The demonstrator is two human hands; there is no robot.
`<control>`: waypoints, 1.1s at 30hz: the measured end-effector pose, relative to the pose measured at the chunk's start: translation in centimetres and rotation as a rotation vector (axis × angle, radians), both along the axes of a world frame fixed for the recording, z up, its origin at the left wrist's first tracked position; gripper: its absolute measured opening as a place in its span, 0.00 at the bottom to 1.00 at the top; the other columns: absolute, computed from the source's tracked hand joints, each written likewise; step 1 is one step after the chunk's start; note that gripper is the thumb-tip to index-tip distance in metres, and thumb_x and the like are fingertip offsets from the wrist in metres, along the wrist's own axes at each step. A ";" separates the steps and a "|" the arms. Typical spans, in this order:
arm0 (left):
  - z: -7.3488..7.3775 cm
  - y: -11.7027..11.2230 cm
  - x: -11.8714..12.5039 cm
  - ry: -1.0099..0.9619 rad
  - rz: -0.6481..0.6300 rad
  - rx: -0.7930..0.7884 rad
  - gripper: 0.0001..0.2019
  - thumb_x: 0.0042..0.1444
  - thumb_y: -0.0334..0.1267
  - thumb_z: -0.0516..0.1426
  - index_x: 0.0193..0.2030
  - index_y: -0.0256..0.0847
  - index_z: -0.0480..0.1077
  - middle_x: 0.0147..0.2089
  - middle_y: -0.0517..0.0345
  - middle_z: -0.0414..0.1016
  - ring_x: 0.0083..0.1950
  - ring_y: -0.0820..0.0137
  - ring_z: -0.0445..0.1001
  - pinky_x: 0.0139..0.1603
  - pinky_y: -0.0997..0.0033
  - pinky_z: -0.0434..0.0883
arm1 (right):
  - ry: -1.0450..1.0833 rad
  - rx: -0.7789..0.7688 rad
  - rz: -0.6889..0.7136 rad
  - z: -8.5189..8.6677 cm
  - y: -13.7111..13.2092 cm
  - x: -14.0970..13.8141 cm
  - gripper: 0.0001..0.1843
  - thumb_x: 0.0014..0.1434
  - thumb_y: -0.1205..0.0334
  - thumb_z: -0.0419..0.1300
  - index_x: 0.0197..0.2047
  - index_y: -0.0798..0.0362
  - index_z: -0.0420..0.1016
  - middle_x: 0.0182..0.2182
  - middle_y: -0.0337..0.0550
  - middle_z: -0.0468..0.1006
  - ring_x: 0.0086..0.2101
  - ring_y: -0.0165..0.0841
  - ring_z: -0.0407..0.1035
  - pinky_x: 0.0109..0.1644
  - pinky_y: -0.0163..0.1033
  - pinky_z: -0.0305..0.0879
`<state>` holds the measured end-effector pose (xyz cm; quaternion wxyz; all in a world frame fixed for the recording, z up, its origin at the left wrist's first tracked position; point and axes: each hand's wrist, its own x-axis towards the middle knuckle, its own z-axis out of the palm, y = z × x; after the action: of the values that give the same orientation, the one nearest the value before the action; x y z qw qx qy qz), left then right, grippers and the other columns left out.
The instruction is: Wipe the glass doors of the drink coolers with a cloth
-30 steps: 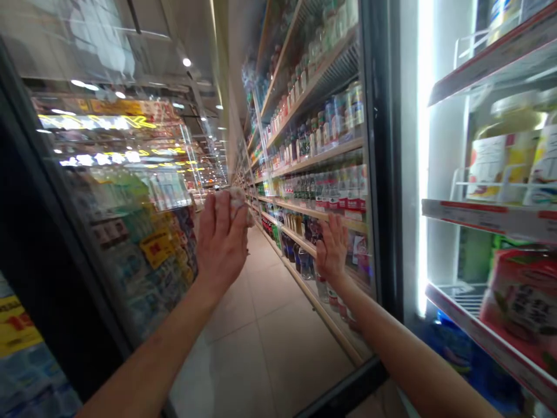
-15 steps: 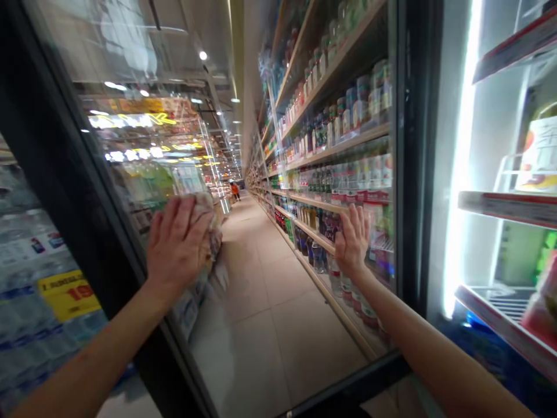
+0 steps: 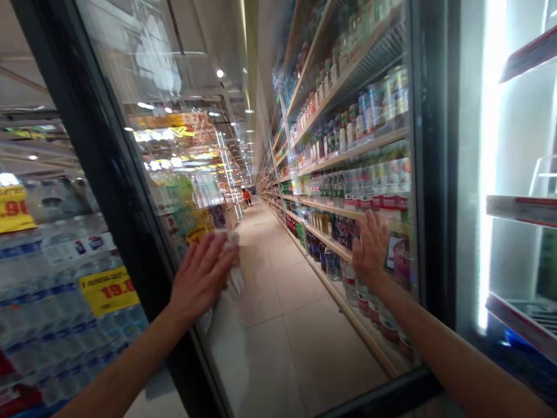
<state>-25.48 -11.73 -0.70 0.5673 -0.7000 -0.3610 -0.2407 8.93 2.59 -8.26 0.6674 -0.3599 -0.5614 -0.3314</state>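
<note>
My left hand [image 3: 203, 271] presses a crumpled whitish cloth [image 3: 232, 241] against the glass door [image 3: 261, 354], its fingers laid over the cloth. Most of the cloth is hidden under the palm and fingers. To the right, my right hand [image 3: 369, 247] rests with its fingers stretched out, apparently flat on the same pane, and holds nothing. A black door frame [image 3: 117, 191] borders the glass and slants past my left forearm. Shelves of bottles and cans [image 3: 348, 174] show in or through the glass between and behind my hands.
A lit cooler shelf [image 3: 522, 209] stands at the far right. Stacked water bottles [image 3: 65, 290] with a yellow price sign [image 3: 108, 290] are on the left. A person in orange [image 3: 246, 196] appears small and distant along the aisle floor [image 3: 270, 249].
My left hand and the cloth have moved lower and to the right on the glass. The view has swung left, showing more of the stacked bottles and less of the cooler.
</note>
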 end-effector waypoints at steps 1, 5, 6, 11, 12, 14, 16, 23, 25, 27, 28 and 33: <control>0.6 0.3 0.3 -0.076 0.008 0.055 0.27 0.56 0.32 0.52 0.63 0.48 0.55 0.68 0.52 0.51 0.71 0.62 0.40 0.67 0.51 0.49 | 0.003 0.002 0.000 0.0 0.0 0.0 0.28 0.62 0.61 0.44 0.65 0.49 0.52 0.64 0.49 0.54 0.65 0.41 0.45 0.64 0.55 0.44; -2.6 0.9 2.4 0.084 -0.062 -0.068 0.25 0.58 0.32 0.50 0.63 0.48 0.56 0.70 0.60 0.44 0.71 0.65 0.38 0.68 0.57 0.46 | 0.011 -0.008 0.001 0.0 -0.1 -0.2 0.28 0.62 0.62 0.44 0.65 0.50 0.52 0.65 0.49 0.54 0.65 0.41 0.44 0.64 0.55 0.45; -4.3 0.9 3.1 0.196 -0.073 -0.142 0.23 0.59 0.34 0.49 0.62 0.48 0.57 0.70 0.63 0.44 0.71 0.67 0.39 0.69 0.61 0.44 | 0.013 -0.016 0.000 0.0 0.0 -0.2 0.28 0.62 0.63 0.44 0.65 0.49 0.51 0.65 0.49 0.54 0.65 0.41 0.44 0.64 0.55 0.45; -7.6 1.8 5.8 0.565 -0.099 -0.281 0.21 0.60 0.40 0.47 0.61 0.47 0.59 0.70 0.65 0.47 0.70 0.72 0.42 0.68 0.68 0.46 | 0.009 -0.010 0.005 0.0 0.1 -0.2 0.30 0.61 0.64 0.45 0.66 0.47 0.49 0.65 0.47 0.54 0.65 0.40 0.44 0.64 0.55 0.45; -6.4 2.2 6.3 0.525 -0.109 -0.249 0.21 0.60 0.38 0.48 0.61 0.48 0.59 0.69 0.64 0.50 0.70 0.73 0.42 0.69 0.67 0.45 | 0.008 -0.006 0.003 0.0 0.1 -0.1 0.30 0.61 0.64 0.45 0.66 0.47 0.49 0.65 0.47 0.54 0.65 0.40 0.44 0.64 0.56 0.45; -2.8 3.1 7.2 0.316 -0.101 -0.143 0.22 0.60 0.34 0.48 0.62 0.47 0.59 0.67 0.60 0.54 0.71 0.72 0.41 0.69 0.64 0.44 | 0.005 -0.006 0.002 0.0 0.0 -0.1 0.30 0.61 0.64 0.45 0.66 0.47 0.48 0.65 0.47 0.54 0.65 0.40 0.44 0.64 0.56 0.45; 1.0 4.1 8.1 0.051 -0.070 -0.009 0.25 0.58 0.31 0.49 0.63 0.45 0.56 0.68 0.54 0.53 0.71 0.66 0.39 0.69 0.57 0.45 | 0.008 -0.003 0.011 0.1 -0.1 -0.1 0.30 0.61 0.64 0.44 0.66 0.47 0.49 0.65 0.47 0.54 0.65 0.40 0.44 0.65 0.55 0.45; -3.1 5.1 11.7 0.301 -0.146 -0.118 0.22 0.60 0.32 0.48 0.61 0.43 0.60 0.68 0.60 0.52 0.71 0.67 0.38 0.69 0.61 0.46 | 0.020 -0.048 0.050 0.1 -0.4 -0.2 0.28 0.61 0.64 0.44 0.65 0.48 0.52 0.65 0.46 0.54 0.65 0.38 0.44 0.66 0.54 0.43; -5.7 5.0 12.1 0.471 -0.174 -0.200 0.20 0.61 0.35 0.47 0.60 0.44 0.61 0.68 0.63 0.52 0.71 0.69 0.42 0.69 0.65 0.46 | 0.010 -0.055 0.060 -0.1 -0.5 -0.1 0.28 0.61 0.64 0.44 0.65 0.48 0.52 0.65 0.47 0.55 0.65 0.39 0.43 0.66 0.55 0.43; -5.6 5.2 12.5 0.532 -0.199 -0.218 0.20 0.61 0.36 0.47 0.60 0.45 0.61 0.67 0.64 0.55 0.70 0.71 0.44 0.68 0.66 0.47 | -0.014 -0.070 0.072 -0.3 -0.6 0.1 0.28 0.61 0.64 0.45 0.65 0.49 0.52 0.64 0.48 0.55 0.65 0.39 0.43 0.65 0.55 0.43; -4.4 5.4 12.8 0.504 -0.196 -0.206 0.20 0.61 0.35 0.46 0.60 0.45 0.60 0.67 0.64 0.56 0.70 0.71 0.44 0.68 0.66 0.47 | -0.035 -0.083 0.079 -0.5 -0.7 0.4 0.28 0.61 0.64 0.45 0.65 0.49 0.52 0.64 0.48 0.55 0.65 0.38 0.43 0.65 0.54 0.43; 4.9 7.2 15.6 0.030 -0.144 -0.010 0.23 0.60 0.31 0.47 0.63 0.40 0.56 0.68 0.50 0.52 0.71 0.62 0.39 0.68 0.54 0.48 | -0.041 -0.125 0.084 -1.4 -1.2 2.4 0.28 0.62 0.63 0.44 0.65 0.49 0.50 0.63 0.49 0.57 0.64 0.38 0.46 0.65 0.55 0.44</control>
<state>-9.91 -4.49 4.22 0.5503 -0.7306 -0.3023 -0.2683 11.30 1.38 -9.67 0.6452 -0.3700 -0.6094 -0.2745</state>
